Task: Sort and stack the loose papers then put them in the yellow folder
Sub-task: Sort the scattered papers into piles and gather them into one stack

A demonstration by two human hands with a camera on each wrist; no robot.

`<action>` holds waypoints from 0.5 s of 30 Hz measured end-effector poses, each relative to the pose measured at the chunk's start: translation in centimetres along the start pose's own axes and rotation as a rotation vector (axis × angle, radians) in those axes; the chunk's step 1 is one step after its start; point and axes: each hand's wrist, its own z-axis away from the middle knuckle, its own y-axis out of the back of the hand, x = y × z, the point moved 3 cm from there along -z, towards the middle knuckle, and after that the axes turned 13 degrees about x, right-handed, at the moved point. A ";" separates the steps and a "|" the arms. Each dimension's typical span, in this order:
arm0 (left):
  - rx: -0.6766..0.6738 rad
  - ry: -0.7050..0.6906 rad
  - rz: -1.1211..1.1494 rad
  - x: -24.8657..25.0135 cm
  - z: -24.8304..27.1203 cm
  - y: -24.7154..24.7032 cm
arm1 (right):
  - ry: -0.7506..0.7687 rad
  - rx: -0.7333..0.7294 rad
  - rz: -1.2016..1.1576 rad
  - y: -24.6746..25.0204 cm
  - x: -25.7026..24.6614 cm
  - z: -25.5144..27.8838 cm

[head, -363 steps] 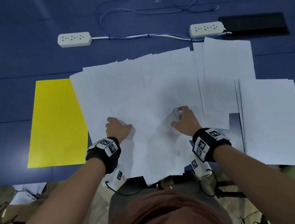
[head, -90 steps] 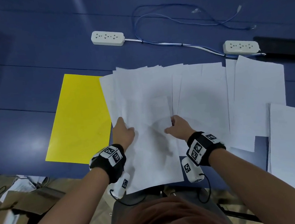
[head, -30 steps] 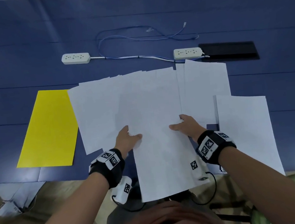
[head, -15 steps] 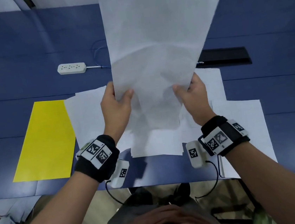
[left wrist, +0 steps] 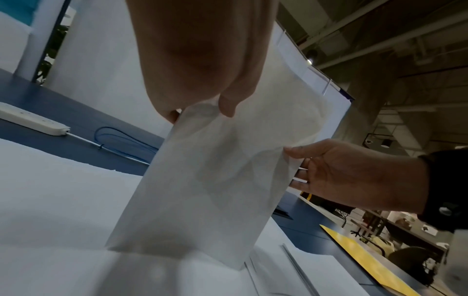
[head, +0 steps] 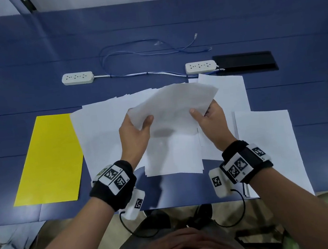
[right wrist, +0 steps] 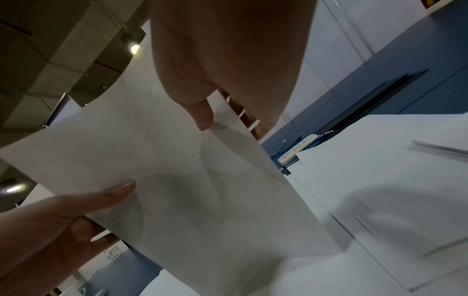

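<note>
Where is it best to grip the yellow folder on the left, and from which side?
Probably the yellow folder by its near left corner, from the table's front edge: it lies flat, its right edge touches the loose papers, and that corner is bare.

A blue table (head: 27,47) is covered near its front edge by spread white papers (head: 103,135). A yellow folder (head: 48,160) lies toward the left edge, two power strips (head: 77,78) and a cable (head: 140,53) toward the back.

Black wristbands (head: 113,186) bear white checker-marked tags, with white corded camera boxes (head: 218,182) beneath bare forearms.
</note>
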 end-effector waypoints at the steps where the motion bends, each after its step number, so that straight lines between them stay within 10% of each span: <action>1: 0.005 0.011 0.014 0.1 -0.1 0.1 | -0.004 0.012 -0.010 0.0 0.1 0.0; 15: -0.026 -0.036 -0.049 0.7 -1.2 -0.7 | 0.040 0.065 0.062 0.0 0.1 -0.7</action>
